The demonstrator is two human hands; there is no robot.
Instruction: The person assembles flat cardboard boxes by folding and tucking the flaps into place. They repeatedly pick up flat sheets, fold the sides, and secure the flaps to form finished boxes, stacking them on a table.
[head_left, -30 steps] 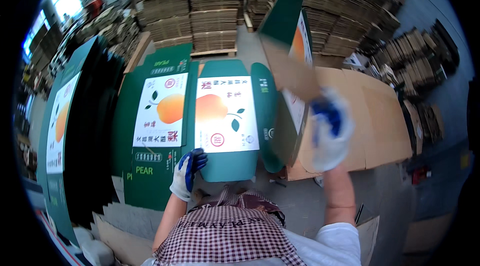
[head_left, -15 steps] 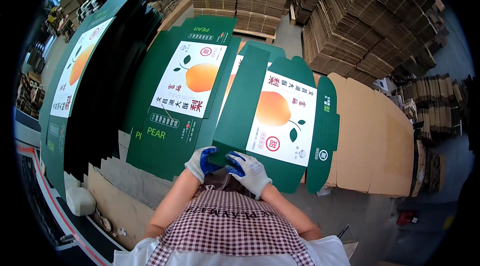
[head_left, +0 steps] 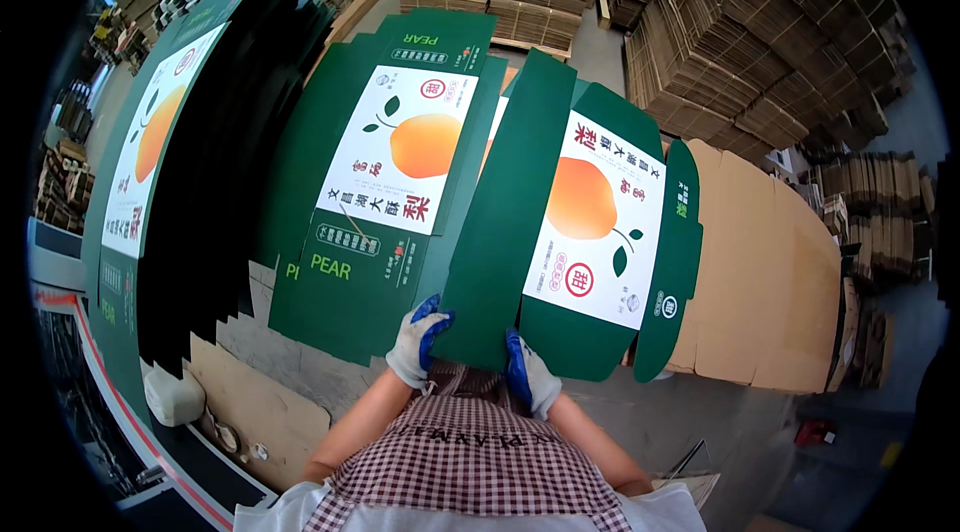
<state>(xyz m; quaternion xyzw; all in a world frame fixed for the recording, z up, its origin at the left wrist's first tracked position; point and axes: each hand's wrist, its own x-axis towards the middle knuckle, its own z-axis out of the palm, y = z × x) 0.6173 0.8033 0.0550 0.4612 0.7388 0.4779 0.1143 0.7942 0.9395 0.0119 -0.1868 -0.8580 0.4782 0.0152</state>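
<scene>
A green printed cardboard box blank (head_left: 595, 332) with a pear picture on a white panel lies in front of me, a plain green side panel (head_left: 495, 262) creased up along its left. At the near left corner of that panel, my left hand (head_left: 412, 344), in a white glove with blue-coated fingers, is closed on the edge. My right hand (head_left: 531, 376), gloved alike, grips the near edge close to the crease; part of its fingers is hidden by the board. To the left lies another printed green blank (head_left: 345, 327), partly under the side panel.
At far left a stack of green blanks (head_left: 118, 277) stands with dark jagged edges. Brown cardboard (head_left: 760, 272) lies to the right. Strapped bundles of flat cardboard (head_left: 745, 42) rise behind. A white plastic container (head_left: 173, 397) and a tape roll (head_left: 226, 435) sit at lower left.
My hands have moved apart, the right one going rightward and down along the near edge. The side panel now shows wider and tilts differently. The whole view has shifted slightly.
</scene>
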